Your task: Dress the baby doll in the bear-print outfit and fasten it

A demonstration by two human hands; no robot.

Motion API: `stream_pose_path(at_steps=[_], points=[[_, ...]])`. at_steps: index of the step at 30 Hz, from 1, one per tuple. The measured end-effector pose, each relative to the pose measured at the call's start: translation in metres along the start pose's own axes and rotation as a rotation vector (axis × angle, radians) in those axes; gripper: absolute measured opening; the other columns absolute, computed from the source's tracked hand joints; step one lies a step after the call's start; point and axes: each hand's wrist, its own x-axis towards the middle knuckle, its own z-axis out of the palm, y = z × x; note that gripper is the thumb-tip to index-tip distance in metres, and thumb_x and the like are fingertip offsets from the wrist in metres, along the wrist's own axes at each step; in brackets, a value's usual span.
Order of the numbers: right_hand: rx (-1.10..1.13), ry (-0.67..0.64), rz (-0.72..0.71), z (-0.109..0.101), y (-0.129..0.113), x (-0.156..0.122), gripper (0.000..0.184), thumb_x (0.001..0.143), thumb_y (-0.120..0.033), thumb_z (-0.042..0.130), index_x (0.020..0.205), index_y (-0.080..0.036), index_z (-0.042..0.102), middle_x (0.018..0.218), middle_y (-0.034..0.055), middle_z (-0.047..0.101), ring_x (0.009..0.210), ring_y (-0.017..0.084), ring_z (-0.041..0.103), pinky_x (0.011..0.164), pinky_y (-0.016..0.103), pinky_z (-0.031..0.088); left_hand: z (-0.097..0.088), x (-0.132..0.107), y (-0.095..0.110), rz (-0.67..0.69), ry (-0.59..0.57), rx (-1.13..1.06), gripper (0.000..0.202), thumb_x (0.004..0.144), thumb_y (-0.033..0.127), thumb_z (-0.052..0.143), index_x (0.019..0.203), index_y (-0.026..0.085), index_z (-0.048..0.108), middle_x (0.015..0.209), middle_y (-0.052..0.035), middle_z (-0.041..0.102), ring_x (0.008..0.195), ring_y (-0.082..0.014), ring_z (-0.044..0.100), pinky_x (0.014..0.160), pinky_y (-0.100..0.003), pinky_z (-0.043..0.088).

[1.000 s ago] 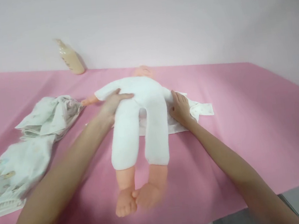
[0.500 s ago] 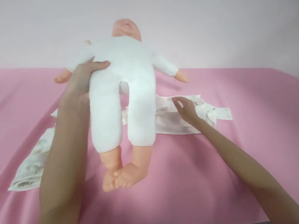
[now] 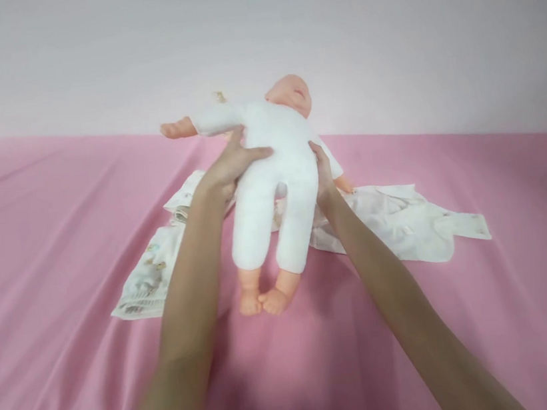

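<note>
We hold the doll [image 3: 286, 146] tilted above the pink cloth [image 3: 531, 325], gripping its white torso between both hands. Our left hand [image 3: 232, 164] clasps one side, thumb laid across the belly; our right hand [image 3: 323, 175] clasps the other, most of its fingers hidden from us. A white garment [image 3: 397, 225] lies spread beside and partly behind the doll, and patterned clothes [image 3: 149, 275] lie at the left.

Doll [image 3: 281, 147] between the hands [image 3: 232, 165] [image 3: 323, 175], clothes [image 3: 145, 282] at left on table [image 3: 529, 306], garment [image 3: 407, 224] at right, wall [image 3: 249, 20] behind
</note>
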Motion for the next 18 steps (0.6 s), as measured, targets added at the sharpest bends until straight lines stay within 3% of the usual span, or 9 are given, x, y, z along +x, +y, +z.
stream_pose_path(at_steps=[5,8,13,18], points=[[0.266,-0.052,0.176,0.016,0.029,0.006,0.085,0.07,-0.077,0.032,0.124,-0.014,0.05,0.098,0.0076,0.069,0.102,0.025,0.054,0.091,0.044,0.04,-0.016,0.019,-0.042,-0.157,0.191,0.073,0.096,0.06,0.033,0.075,0.143,0.025,0.026,0.125,-0.0154,0.055,0.099,-0.0314,0.063,0.077,-0.043,0.053],[0.34,-0.069,0.225,0.021,0.04,0.007,0.086,0.059,-0.082,0.04,0.115,-0.019,0.057,0.092,0.0066,0.069,0.107,0.027,0.051,0.093,0.044,0.036,-0.019,0.026,-0.061,-0.231,0.262,0.215,0.092,0.057,0.04,0.074,0.138,0.021,0.037,0.135,-0.0167,0.048,0.115,-0.0348,0.054,0.088,-0.045,0.047],[0.313,-0.155,0.322,0.02,0.055,0.009,0.089,0.051,-0.089,0.038,0.099,-0.019,0.062,0.078,0.0067,0.068,0.108,0.027,0.048,0.095,0.045,0.032,-0.018,0.035,-0.084,-0.244,0.272,0.408,0.067,0.064,0.045,0.067,0.124,0.02,0.054,0.137,-0.0151,0.047,0.126,-0.0349,0.044,0.103,-0.046,0.035],[0.223,-0.113,0.319,0.022,0.065,0.016,0.088,0.057,-0.089,0.036,0.101,-0.018,0.061,0.074,0.0073,0.067,0.099,0.026,0.054,0.092,0.047,0.038,-0.022,0.035,-0.086,-0.196,0.222,0.461,0.068,0.062,0.048,0.069,0.123,0.021,0.053,0.138,-0.0148,0.046,0.128,-0.0358,0.041,0.106,-0.047,0.031]])
